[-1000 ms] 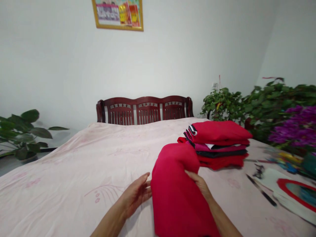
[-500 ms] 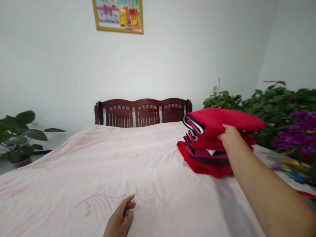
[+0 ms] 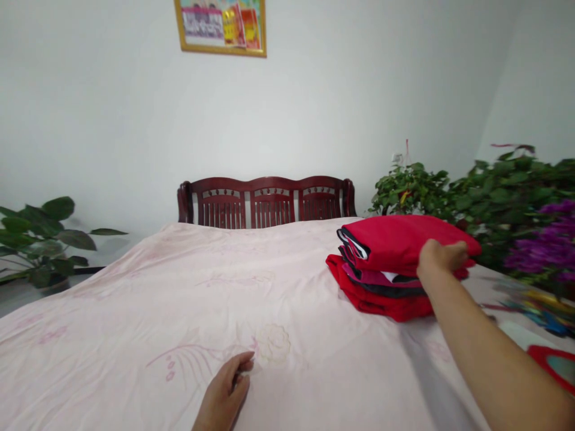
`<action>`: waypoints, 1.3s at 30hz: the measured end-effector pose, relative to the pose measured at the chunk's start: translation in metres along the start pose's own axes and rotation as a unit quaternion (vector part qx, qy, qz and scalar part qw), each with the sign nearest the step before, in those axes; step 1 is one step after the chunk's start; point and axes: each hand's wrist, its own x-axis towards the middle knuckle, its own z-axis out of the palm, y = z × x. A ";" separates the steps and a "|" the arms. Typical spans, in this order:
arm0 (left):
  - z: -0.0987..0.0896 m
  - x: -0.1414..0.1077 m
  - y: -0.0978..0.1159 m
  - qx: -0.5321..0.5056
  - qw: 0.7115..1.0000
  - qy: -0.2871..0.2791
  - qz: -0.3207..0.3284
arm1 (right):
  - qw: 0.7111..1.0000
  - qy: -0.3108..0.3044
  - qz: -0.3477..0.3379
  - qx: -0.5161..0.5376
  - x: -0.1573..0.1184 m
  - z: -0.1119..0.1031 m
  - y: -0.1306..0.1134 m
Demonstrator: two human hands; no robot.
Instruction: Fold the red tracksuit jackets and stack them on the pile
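A stack of folded clothes (image 3: 381, 293) stands on the right side of the pink sheet, in red, magenta and dark layers. On its top lies a folded red garment (image 3: 395, 236) with black and white edging at its left end. My right hand (image 3: 442, 256) is at the front right side of this garment, fingers pointing right and apart, a little blurred; it does not grip the cloth. Low in the middle, my left hand (image 3: 229, 383) rests over the sheet with loosely bent fingers, open, holding nothing.
The pink flowered sheet (image 3: 215, 311) covers a wide surface. Behind it stands a dark red wooden bench back (image 3: 269, 200). A potted plant (image 3: 49, 239) is at left; leafy plants (image 3: 516, 191) and purple flowers (image 3: 543, 245) are at right. A red-rimmed object (image 3: 548, 359) lies at the right edge.
The red garment has come down onto the stack, and my right hand has let go of it and shifted right. My left hand stays nearly in place. The view has shifted slightly.
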 end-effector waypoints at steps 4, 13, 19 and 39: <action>-0.001 0.000 0.002 0.027 0.999 -0.007 0.030 | 0.980 -0.077 -0.125 -0.137 -0.027 -0.002 -0.017; -0.010 -0.023 0.028 0.285 0.937 -0.162 0.125 | 0.924 -0.189 -0.227 -0.243 -0.062 -0.002 -0.022; -0.035 -0.030 0.014 0.370 0.907 -0.163 0.120 | 0.864 -0.363 -0.332 -0.108 -0.208 -0.013 0.002; -0.112 -0.058 -0.045 0.512 0.851 0.075 -0.088 | 0.840 -0.425 -0.245 -0.232 -0.294 -0.026 0.052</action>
